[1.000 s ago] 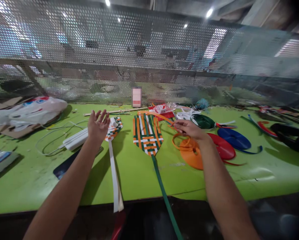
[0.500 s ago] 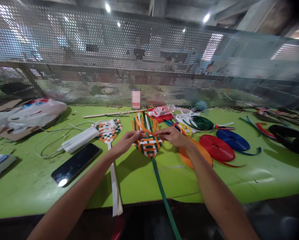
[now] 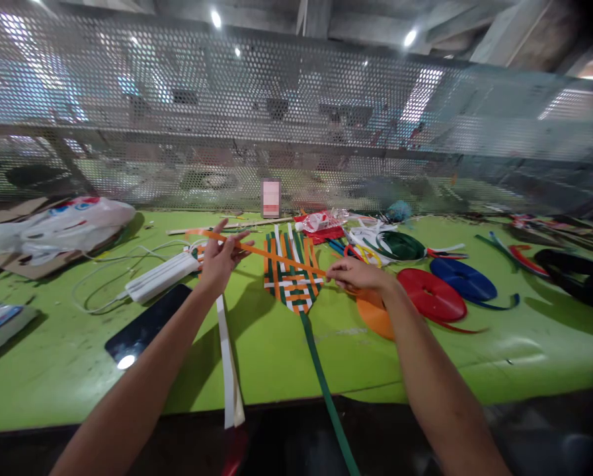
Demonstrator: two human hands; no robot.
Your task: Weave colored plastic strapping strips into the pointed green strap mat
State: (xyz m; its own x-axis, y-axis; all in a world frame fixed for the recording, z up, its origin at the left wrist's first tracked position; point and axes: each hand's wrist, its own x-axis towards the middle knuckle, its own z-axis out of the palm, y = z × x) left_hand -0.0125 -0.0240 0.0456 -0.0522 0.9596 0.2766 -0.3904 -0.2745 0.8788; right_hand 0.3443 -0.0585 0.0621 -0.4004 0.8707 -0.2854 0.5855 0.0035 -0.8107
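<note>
A thin orange strip (image 3: 281, 258) is stretched across and above a woven piece (image 3: 294, 291) of orange, green and white strips. My right hand (image 3: 348, 272) pinches the strip near the woven piece's right side. The strip runs between the partly spread fingers of my left hand (image 3: 221, 258), and its curled free end sticks out to the left. From the woven piece's lower point a long green strip (image 3: 320, 370) hangs over the table edge. A second woven piece (image 3: 197, 252) lies partly hidden behind my left hand, with white strips (image 3: 225, 357) trailing down from it.
On the green table (image 3: 286, 360), a phone (image 3: 145, 327) and a white power strip (image 3: 162, 276) lie at left, near a plastic bag (image 3: 78, 225). Orange (image 3: 375, 314), red (image 3: 431, 293) and blue (image 3: 462, 277) strip coils lie at right. A perforated screen (image 3: 296, 119) stands behind.
My left hand has moved left and its fingers have spread, drawing the orange strip out straight. My right hand has shifted slightly right and down, still pinching the strip.
</note>
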